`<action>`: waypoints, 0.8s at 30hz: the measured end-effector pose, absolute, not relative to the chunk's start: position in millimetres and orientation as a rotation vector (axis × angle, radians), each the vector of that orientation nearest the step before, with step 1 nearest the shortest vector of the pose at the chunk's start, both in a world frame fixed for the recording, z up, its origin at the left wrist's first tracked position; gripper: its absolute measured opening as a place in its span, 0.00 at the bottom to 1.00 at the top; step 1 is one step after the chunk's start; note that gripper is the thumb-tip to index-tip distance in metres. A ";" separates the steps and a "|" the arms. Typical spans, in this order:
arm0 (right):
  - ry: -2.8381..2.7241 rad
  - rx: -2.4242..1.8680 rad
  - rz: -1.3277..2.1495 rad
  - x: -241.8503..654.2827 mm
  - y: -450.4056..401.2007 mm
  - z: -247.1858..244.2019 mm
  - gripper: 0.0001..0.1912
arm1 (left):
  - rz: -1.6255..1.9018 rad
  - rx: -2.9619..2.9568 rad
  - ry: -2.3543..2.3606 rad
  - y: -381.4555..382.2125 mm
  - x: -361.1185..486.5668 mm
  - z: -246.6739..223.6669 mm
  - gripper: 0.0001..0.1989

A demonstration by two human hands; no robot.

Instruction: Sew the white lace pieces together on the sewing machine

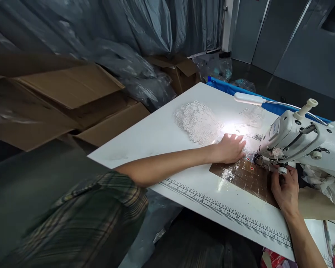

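- So our left hand (231, 149) is palm-down just left of the sewing machine (304, 136), fingers loosely stretched out, not wrapped around anything we can see. Glare hides what's right at the fingertips.
- Our right hand (287, 190) is tucked under the machine's front end, fingers bent right by a small knob (282, 170). Honestly can't tell if we're pinching anything there.
- Main pile of white lace (197, 121) sits left of the machine, past our left wrist; a thinner lace bit (253, 116) lies closer to it, on the far side.
- Shiny brown sheet (240, 180) on the near side of the machine, with a printed ruler (226, 210) along the table (156, 149) edge nearer us.
- Lit white lamp (249, 99) just beyond the machine head.
- Open cardboard boxes (72, 87) well off to the machine's left.
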State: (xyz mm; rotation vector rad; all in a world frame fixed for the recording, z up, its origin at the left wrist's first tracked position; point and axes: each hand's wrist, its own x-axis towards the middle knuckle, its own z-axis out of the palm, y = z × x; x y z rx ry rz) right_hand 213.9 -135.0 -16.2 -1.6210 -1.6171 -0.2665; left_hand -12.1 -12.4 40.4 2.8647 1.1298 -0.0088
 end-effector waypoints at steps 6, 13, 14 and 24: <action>-1.615 -1.621 -0.341 221.5 -130.1 -23.5 0.16 | 0.066 2.849 1.137 -15.5 -32.2 52.9 0.17; -1.633 -1.796 -0.346 230.2 -129.8 -30.8 0.18 | 0.409 2.894 1.050 2.5 -63.9 36.8 0.13; -1.640 -1.822 -0.342 231.1 -130.5 -31.0 0.18 | 0.461 2.899 1.020 2.5 -66.0 31.7 0.12; -1.724 -1.881 -0.349 231.8 -132.9 -37.1 0.16 | 0.641 2.879 0.945 14.8 -62.0 17.0 0.11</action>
